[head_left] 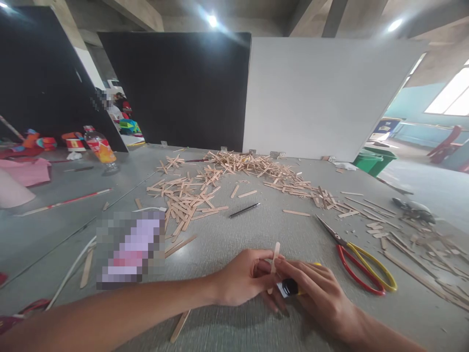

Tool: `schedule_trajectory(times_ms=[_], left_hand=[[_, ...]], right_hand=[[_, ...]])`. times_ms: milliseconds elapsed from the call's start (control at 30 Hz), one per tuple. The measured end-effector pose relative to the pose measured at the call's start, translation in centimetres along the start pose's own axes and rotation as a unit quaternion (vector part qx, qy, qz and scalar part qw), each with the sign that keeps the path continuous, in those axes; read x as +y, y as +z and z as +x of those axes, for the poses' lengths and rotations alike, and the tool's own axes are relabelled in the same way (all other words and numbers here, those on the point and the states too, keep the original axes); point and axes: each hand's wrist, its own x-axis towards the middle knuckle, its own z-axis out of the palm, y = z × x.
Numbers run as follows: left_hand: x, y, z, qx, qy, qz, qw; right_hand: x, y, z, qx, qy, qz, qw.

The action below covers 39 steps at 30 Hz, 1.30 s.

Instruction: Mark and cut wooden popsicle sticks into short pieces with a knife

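Observation:
Upright between the fingers of my left hand [245,276] is a wooden craft stick [276,252], its rounded tip pointing up. My right hand [318,293] is closed around a black and yellow utility knife [290,287]; a short bit of metal shows at its front, close to the stick. The right thumb and fingertips touch the stick or lie right beside it. Most of the knife's body is hidden in the palm. To the right of my hands lie scissors [339,239] with red and yellow handles. A dark pen [245,210] rests beyond my hands.
Loose craft sticks [234,164] form a wide arc of piles across the grey table [220,234]. Cut pieces [377,230] lie at the right. A blurred-out phone-like object [132,249] with a white cable is at the left. A bottle [99,146] stands farther back before black and white panels [315,98].

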Motion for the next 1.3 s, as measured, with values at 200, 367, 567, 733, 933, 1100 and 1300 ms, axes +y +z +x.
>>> schedule_trajectory(times_ms=[200,367,567,733,933,1100,1300], left_hand=[[-0.4,-0.3,0.1,0.004,-0.007,-0.011,1.0],[-0.2,-0.3,0.0,-0.008,-0.016,-0.004,1.0],[0.6,-0.3,-0.3,-0.035,-0.034,0.034,0.998],[0.5,-0.4,-0.3,-0.045,-0.037,0.061,0.996],[0.6,-0.3,-0.3,-0.046,-0.041,0.073,0.995],[0.8,-0.3,-0.2,-0.054,-0.041,0.065,0.996],[0.8,-0.4,-0.2,-0.057,-0.036,0.051,0.996]], right_hand=[[-0.4,-0.4,0.8,-0.02,-0.03,0.006,0.999],[-0.8,-0.3,1.2,-0.019,-0.026,-0.021,0.999],[-1.2,-0.6,2.0,-0.051,-0.043,-0.038,0.997],[-1.0,-0.3,2.0,-0.083,-0.048,-0.021,0.995],[-0.9,-0.3,1.9,-0.078,-0.057,-0.021,0.995],[-0.9,-0.3,2.1,-0.077,-0.06,-0.017,0.995],[-0.8,-0.3,2.0,-0.085,-0.059,-0.031,0.994]])
